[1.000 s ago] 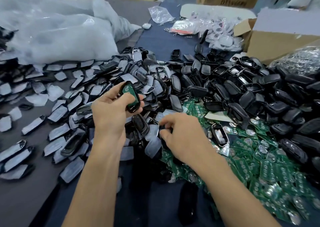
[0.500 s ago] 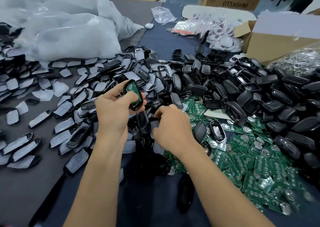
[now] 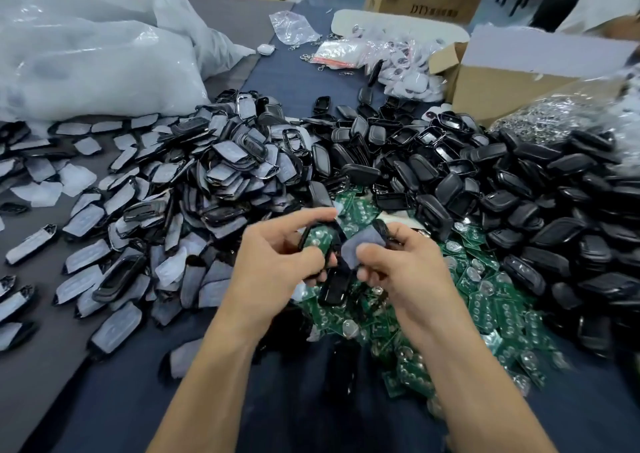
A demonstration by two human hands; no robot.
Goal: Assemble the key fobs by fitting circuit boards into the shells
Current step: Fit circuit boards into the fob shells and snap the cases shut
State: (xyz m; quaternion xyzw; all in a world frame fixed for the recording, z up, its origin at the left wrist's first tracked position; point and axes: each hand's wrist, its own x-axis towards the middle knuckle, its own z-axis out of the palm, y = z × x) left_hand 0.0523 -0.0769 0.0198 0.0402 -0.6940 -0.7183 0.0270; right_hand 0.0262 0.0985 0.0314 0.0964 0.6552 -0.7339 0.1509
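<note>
Head view: left hand (image 3: 273,269) grips shell (image 3: 317,241) (right hand (image 3: 412,272) pinches cover (image 3: 360,250)).

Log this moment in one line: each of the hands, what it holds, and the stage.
left hand: holds board-fitted shell | right hand: pinches film-covered cover | stage: cover not yet closed on shell

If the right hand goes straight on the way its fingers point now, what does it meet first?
Probably the shell with the green board held by the left hand; the right hand, gripping a film-covered cover, points leftward at it. Depth is unclear.
</note>
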